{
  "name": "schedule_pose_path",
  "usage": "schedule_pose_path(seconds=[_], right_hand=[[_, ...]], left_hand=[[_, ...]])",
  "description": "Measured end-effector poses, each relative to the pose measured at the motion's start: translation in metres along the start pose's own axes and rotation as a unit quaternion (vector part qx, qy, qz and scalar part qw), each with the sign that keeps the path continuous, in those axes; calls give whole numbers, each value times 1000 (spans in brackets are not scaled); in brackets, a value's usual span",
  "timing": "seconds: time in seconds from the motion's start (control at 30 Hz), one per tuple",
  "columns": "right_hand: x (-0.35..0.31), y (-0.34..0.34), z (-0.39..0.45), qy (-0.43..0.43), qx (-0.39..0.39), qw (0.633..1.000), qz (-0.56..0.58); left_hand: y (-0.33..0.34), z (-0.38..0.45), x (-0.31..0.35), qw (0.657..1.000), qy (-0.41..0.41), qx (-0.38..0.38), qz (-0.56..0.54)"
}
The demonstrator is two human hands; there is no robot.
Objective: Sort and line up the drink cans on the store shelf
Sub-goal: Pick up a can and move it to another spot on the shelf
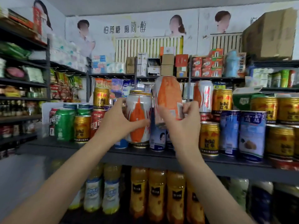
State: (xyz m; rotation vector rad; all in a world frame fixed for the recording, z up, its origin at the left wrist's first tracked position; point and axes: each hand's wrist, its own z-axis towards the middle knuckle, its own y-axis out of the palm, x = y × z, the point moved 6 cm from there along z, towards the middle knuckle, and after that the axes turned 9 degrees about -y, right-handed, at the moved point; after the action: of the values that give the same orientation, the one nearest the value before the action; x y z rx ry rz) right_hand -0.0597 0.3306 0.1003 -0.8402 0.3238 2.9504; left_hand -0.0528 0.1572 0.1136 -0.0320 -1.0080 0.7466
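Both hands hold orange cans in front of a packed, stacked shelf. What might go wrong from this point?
1. The right hand holds its orange can tilted in the air by the lower end; it may slip.
2. The left hand grips a second orange can among tightly packed cans; moving it might knock over the gold can stacked on others nearby.

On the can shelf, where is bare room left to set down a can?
Bare shelf board shows along the front-left edge, before the green can and gold can. From the left hand and right hand, each gripping an orange-and-white can, rightward the shelf is crowded.
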Motion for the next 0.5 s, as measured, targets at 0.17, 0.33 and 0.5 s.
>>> schedule_pose_path(seconds=[0.17, 0.33, 0.5], right_hand=[[14, -3, -30, -161, 46, 968, -189], [36, -8, -49, -211, 36, 923, -320], [50, -2, -58, -225, 41, 866, -445]], left_hand=[[20, -7, -29, 1000, 1, 12, 12], [38, -9, -41, 1000, -4, 23, 18], [49, 1, -46, 1000, 3, 16, 8]])
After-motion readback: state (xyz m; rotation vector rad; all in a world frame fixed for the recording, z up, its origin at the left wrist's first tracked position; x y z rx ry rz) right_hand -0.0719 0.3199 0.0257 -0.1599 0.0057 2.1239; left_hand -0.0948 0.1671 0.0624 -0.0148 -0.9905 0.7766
